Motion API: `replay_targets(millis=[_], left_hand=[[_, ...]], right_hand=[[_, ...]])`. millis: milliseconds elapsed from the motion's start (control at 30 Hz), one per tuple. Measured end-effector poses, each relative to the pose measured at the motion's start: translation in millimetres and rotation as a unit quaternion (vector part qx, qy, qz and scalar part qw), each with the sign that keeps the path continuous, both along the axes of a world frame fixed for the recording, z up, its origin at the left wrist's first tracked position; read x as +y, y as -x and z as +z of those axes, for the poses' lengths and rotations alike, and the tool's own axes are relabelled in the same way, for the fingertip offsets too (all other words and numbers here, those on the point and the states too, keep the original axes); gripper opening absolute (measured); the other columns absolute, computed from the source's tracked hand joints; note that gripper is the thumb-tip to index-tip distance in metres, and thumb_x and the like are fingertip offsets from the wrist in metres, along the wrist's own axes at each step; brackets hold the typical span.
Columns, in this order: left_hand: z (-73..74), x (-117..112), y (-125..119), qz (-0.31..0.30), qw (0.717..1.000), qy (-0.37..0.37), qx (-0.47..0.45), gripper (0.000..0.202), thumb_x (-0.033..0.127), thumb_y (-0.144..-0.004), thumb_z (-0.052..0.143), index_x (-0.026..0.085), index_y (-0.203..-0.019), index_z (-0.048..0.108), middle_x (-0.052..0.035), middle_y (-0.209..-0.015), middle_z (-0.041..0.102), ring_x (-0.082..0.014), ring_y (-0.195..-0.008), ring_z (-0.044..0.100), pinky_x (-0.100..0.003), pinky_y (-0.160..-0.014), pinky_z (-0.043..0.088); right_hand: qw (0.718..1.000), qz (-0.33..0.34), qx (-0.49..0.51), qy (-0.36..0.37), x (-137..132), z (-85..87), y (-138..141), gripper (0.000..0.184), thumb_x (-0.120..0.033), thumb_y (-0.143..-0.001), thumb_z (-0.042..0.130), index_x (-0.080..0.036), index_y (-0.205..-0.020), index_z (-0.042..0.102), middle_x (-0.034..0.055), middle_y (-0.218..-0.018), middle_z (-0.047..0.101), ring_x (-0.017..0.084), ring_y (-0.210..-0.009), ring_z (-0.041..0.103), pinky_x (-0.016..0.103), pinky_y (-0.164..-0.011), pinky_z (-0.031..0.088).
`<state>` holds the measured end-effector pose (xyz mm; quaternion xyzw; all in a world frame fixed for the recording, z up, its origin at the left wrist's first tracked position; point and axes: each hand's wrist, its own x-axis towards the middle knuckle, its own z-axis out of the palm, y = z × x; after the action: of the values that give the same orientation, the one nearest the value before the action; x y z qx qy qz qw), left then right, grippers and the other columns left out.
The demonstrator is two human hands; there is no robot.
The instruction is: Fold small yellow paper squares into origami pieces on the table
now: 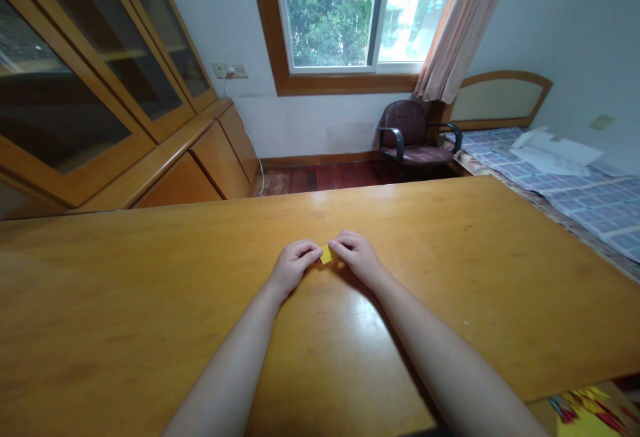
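Between my two hands is a small piece of yellow paper (326,255), held just above the middle of the wooden table (150,310). My left hand (296,263) pinches its left side, thumb against fingers. A bit of dark red shows by the left fingertips, too small to make out. On the other side, my right hand (356,254) grips the paper's right edge between thumb and curled fingers. Most of the paper is hidden by the fingers.
At the lower right, below table height, lie several red and yellow pieces (590,407). A glass-door cabinet (150,150) stands at the left. Beyond the table are a brown armchair (407,131), a window (330,17) and a bed (575,187) with white sheets on it.
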<state>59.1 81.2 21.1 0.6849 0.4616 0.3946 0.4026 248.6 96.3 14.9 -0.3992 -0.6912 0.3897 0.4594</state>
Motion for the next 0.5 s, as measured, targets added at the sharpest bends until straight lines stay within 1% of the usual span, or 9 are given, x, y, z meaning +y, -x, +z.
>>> replay_targets(millis=[133,233,333,500], left_hand=[[-0.9,0.4,0.9,0.018,1.000,-0.006,0.002,0.026,0.033,-0.085,0.057,0.016,-0.067,0.066,-0.0020,-0.069,0.064,-0.0169,-0.070,0.058,-0.026,-0.069,0.041],[-1.7,0.7,0.8,0.031,0.999,-0.009,-0.001,0.026,0.034,-0.085,0.057,0.016,-0.068,0.066,-0.0020,-0.069,0.065,-0.0170,-0.070,0.058,-0.026,-0.069,0.042],[-2.4,0.6,0.1,0.027,0.999,-0.013,0.014,0.026,0.034,-0.085,0.057,0.017,-0.068,0.067,-0.0020,-0.069,0.065,-0.0170,-0.070,0.059,-0.026,-0.069,0.042],[-2.5,0.6,-1.2,0.024,0.999,-0.020,0.033,0.026,0.034,-0.086,0.057,0.017,-0.069,0.067,-0.0017,-0.069,0.065,-0.0165,-0.070,0.059,-0.025,-0.067,0.041]], right_hand=[[1.000,-0.009,-0.006,0.009,1.5,-1.2,0.2,0.025,-0.030,-0.086,0.062,-0.017,-0.066,0.066,-0.0004,-0.067,0.059,0.014,-0.067,0.056,0.026,-0.066,0.042],[1.000,0.005,-0.010,0.021,2.1,-2.9,0.7,0.018,-0.030,-0.084,0.066,-0.018,-0.071,0.069,-0.0002,-0.070,0.060,0.014,-0.069,0.056,0.026,-0.066,0.041],[1.000,0.015,-0.016,0.021,2.1,-4.2,1.3,0.016,-0.030,-0.082,0.068,-0.017,-0.072,0.068,-0.0006,-0.070,0.059,0.013,-0.067,0.055,0.026,-0.064,0.040],[0.999,0.009,-0.035,0.005,2.4,-4.7,1.6,0.017,-0.027,-0.084,0.067,-0.017,-0.070,0.066,-0.0005,-0.069,0.059,0.014,-0.068,0.055,0.026,-0.065,0.040]])
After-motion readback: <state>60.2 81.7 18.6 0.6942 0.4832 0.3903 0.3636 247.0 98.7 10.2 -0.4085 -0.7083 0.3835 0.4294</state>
